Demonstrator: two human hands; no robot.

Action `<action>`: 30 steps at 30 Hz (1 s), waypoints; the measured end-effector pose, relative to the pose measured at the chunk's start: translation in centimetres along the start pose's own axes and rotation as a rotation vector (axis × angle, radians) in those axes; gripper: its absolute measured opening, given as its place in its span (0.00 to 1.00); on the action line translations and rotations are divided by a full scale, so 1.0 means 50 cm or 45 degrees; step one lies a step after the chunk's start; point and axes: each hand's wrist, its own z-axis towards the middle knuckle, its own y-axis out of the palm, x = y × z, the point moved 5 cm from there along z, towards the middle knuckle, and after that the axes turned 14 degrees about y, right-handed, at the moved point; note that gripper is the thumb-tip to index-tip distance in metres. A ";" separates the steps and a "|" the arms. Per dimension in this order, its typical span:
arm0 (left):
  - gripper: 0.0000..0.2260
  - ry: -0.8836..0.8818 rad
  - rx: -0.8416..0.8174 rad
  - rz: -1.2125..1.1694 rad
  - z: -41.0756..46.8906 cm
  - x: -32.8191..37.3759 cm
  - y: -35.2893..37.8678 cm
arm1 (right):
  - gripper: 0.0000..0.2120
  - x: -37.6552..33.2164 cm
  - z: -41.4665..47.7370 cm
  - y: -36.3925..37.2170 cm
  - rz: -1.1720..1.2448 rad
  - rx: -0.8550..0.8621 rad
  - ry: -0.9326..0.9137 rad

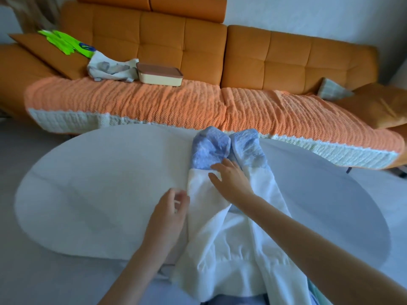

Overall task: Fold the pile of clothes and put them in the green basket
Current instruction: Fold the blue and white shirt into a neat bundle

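1. White garment (222,236), blue-ended, laid lengthwise on white oval bench (99,183).
2. Right hand (231,181): fingers spread, flat on garment.
3. Left hand (171,212): loosely curled at garment's left edge; grip unclear.

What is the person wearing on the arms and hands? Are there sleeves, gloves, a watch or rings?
Both are bare. The left hand and the right hand have no gloves, and both forearms show no sleeve, watch or bracelet up to the frame's lower edge. No ring is visible, though the left fingers are blurred.
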 end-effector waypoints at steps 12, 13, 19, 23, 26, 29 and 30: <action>0.18 -0.213 -0.636 0.135 -0.171 0.075 0.001 | 0.26 0.035 -0.246 0.050 0.238 -0.405 0.419; 0.17 -0.231 -0.591 0.112 -0.179 0.072 0.005 | 0.24 0.038 -0.250 0.053 0.307 -0.406 0.452; 0.08 -0.112 -0.186 -0.036 -0.208 0.122 0.014 | 0.25 0.055 -0.241 0.039 0.987 -0.442 0.624; 0.06 0.339 -0.015 -0.016 -0.223 0.232 0.014 | 0.26 0.065 -0.237 -0.047 1.235 -0.236 0.473; 0.06 0.286 -0.605 0.205 -0.271 0.239 0.090 | 0.25 0.100 -0.263 -0.058 0.607 -0.179 0.306; 0.04 0.208 -0.798 0.249 -0.300 0.195 0.120 | 0.23 0.151 -0.304 -0.010 -0.078 -0.148 0.208; 0.03 0.200 -0.668 0.202 -0.288 0.187 0.107 | 0.23 0.160 -0.313 -0.005 -0.125 -0.108 0.166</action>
